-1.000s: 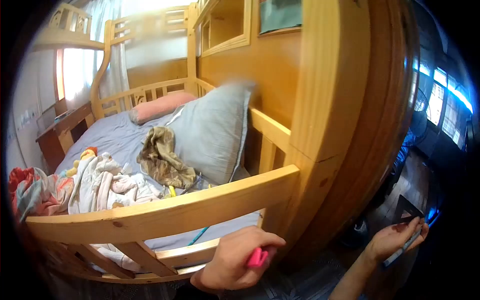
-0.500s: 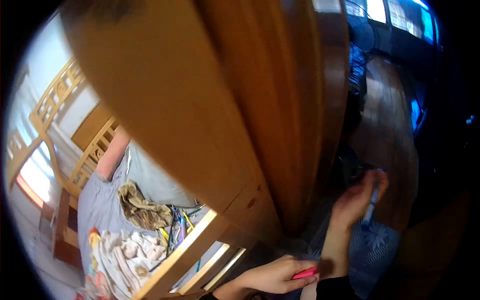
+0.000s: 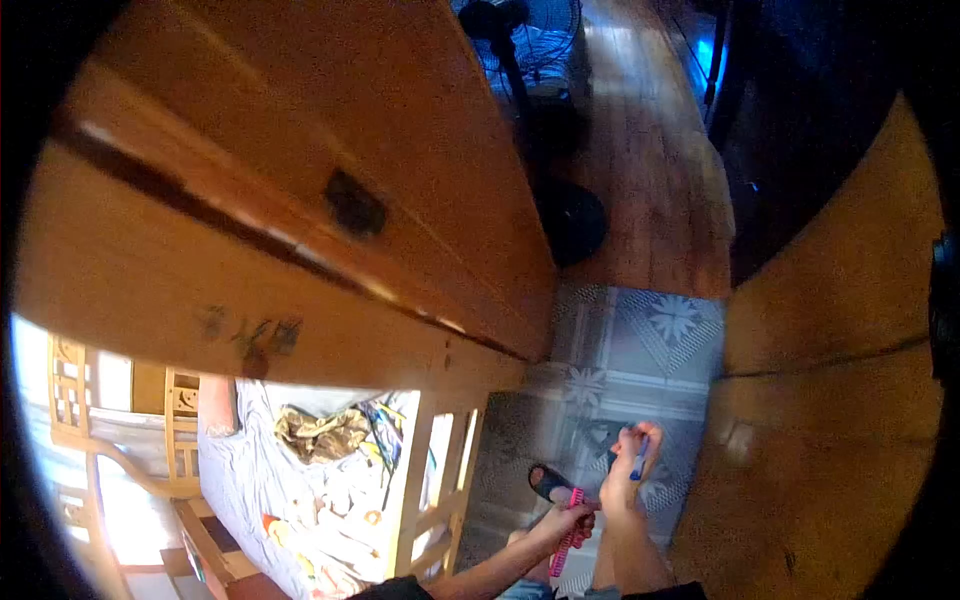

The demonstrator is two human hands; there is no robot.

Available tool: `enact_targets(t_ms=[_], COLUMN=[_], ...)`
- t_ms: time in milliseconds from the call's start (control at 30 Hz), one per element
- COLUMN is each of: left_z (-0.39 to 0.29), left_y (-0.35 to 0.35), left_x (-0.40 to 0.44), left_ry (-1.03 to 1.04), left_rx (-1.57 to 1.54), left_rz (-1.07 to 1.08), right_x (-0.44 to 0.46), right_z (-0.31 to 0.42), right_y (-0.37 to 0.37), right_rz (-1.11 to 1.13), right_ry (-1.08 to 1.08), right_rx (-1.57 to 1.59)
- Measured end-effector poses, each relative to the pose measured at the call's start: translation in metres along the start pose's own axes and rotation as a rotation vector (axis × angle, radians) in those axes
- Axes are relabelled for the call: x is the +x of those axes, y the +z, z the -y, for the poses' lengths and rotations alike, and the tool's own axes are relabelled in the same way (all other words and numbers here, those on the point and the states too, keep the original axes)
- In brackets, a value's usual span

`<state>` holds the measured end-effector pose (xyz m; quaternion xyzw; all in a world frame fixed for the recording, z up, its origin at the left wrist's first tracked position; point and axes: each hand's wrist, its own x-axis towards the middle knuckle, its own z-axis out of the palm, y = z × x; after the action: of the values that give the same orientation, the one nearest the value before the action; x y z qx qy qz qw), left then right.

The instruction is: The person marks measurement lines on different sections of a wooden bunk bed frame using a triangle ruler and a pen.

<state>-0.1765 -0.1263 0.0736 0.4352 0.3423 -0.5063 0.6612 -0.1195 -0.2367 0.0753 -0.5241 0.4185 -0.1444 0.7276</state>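
Note:
My left hand (image 3: 572,522) is closed round a long, narrow pink strip (image 3: 560,558) with rows of marks along it, perhaps a comb or ruler. Its two ends stick out above and below my fist. To the right and slightly higher, my right hand (image 3: 627,462) is closed on a blue pen (image 3: 640,457), partly covered by my fingers. My left hand is close to my right wrist. Below both hands are the patterned floor and a foot in a dark sandal (image 3: 543,482).
A wooden door or panel (image 3: 420,250) fills the upper left; another wooden panel (image 3: 830,450) stands right. A bed (image 3: 240,490) with clothes, a brown cloth (image 3: 320,432) and pens lies lower left. A fan (image 3: 515,75) stands ahead on a wood floor (image 3: 650,180).
The view has swung, showing more of the floor ahead and a panel at right. My right hand now appears lower and nearer my left. More of the pink strip shows.

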Motion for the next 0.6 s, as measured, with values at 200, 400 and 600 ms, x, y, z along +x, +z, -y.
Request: enact_targets(t_ms=[200,400,600], left_z=[0.096,0.172,0.248], left_y=[-0.020,-0.024,-0.034], left_x=[-0.012,-0.038,-0.063], left_ry=[0.416,0.693,0.896], left_rx=[1.020,1.173,1.203], left_rz=[-0.186,-0.331,-0.520], right_x=[-0.141,-0.265,-0.294], right_z=[-0.053,0.005,0.003], right_y=[-0.067,-0.118,-0.174], right_rz=[0.296,0.670,0.690], right_ry=[-0.337,-0.099,-0.545], right_rx=[-0.432,-0.233,-0.661])
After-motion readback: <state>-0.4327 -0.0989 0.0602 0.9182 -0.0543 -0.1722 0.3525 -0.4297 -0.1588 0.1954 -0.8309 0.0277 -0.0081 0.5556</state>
